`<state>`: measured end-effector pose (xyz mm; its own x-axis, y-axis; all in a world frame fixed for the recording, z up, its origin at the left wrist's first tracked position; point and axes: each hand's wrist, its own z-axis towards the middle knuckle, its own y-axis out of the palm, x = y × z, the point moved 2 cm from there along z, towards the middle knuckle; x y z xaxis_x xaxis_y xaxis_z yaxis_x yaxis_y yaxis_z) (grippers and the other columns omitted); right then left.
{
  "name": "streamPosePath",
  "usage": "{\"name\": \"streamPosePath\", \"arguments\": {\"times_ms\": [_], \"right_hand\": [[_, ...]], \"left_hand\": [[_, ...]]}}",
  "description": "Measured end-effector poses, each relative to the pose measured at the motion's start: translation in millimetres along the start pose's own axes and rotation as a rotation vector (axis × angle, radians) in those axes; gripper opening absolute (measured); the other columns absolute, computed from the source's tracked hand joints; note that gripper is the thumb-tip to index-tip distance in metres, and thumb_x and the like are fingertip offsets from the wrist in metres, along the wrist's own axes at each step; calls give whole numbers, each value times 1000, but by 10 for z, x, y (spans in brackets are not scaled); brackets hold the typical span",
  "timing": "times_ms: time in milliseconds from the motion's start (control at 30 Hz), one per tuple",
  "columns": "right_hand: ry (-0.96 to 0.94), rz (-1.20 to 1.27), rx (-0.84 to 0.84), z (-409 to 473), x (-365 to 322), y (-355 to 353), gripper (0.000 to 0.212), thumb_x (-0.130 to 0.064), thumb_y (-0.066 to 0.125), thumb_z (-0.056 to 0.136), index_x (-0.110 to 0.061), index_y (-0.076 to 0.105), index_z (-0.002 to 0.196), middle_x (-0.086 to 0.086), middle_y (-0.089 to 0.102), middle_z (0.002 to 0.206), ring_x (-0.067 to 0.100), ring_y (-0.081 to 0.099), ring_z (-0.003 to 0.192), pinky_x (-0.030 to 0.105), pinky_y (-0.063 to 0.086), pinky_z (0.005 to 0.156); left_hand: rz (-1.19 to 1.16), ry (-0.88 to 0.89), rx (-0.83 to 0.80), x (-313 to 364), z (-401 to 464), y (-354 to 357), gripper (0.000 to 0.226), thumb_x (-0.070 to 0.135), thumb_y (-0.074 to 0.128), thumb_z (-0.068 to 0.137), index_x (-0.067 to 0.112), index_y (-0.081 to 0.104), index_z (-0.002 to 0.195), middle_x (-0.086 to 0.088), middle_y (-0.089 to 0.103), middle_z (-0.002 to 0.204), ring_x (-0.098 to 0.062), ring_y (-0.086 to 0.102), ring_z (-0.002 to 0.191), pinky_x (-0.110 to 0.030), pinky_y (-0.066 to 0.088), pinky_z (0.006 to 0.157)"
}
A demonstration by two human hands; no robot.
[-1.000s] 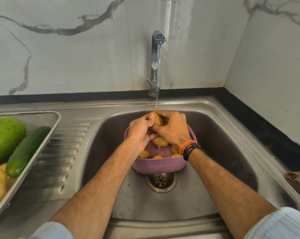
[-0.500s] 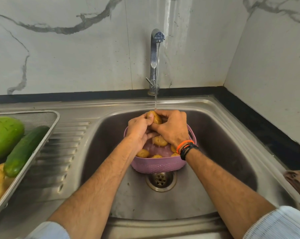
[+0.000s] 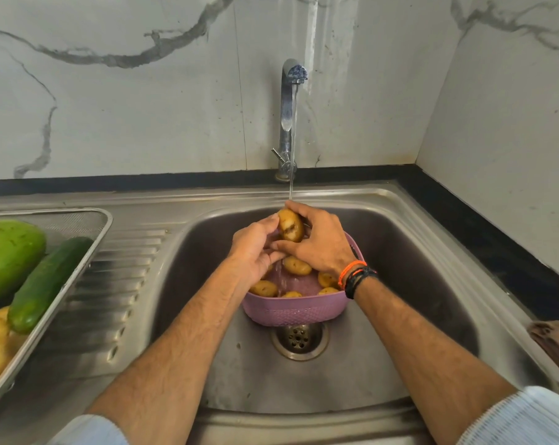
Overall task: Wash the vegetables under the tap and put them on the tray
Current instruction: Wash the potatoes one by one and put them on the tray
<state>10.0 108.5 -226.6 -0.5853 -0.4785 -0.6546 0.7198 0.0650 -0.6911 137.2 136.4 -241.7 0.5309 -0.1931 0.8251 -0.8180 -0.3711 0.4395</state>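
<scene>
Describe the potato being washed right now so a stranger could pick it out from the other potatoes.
Find the steel sink and follow the tap stream straight down. There, above the pink basket, the left hand and right hand hold one potato. Unlike the other potatoes lying in the basket, it is lifted and in the hands' grip.

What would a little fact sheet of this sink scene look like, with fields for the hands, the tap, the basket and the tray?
left hand: grips the potato from the left
right hand: grips the same potato from the right and above
tap: running, stream falls on the potato
basket: pink, in the sink above the drain, more potatoes inside
tray: on the drainboard at left, holds a cucumber and a large green vegetable
</scene>
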Motion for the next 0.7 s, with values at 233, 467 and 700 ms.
{"name": "streamPosePath", "arguments": {"times_ms": [233, 467, 700], "right_hand": [[18, 79, 70, 42, 61, 32, 70, -31, 85, 72, -22, 59, 137, 0, 66, 129, 13, 60, 119, 30, 48, 106], [33, 144, 145, 14, 88, 52, 66, -38, 88, 67, -20, 67, 127, 0, 72, 117, 10, 65, 109, 31, 54, 98], [7, 97, 84, 52, 22, 54, 64, -31, 82, 76, -20, 60, 135, 2, 68, 124, 15, 62, 114, 32, 50, 102]], "left_hand": [[5, 6, -59, -18, -12, 7, 23, 17, 69, 92, 14, 68, 115, -12, 74, 106, -23, 72, 98, -37, 60, 76], [-40, 43, 4, -47, -36, 40, 12, 7, 67, 91, 15, 72, 99, -15, 74, 104, -25, 71, 99, -33, 60, 64], [-38, 54, 16, 7, -75, 52, 10, 7, 67, 91, 14, 71, 96, -14, 74, 99, -23, 72, 93, -30, 59, 56]]}}
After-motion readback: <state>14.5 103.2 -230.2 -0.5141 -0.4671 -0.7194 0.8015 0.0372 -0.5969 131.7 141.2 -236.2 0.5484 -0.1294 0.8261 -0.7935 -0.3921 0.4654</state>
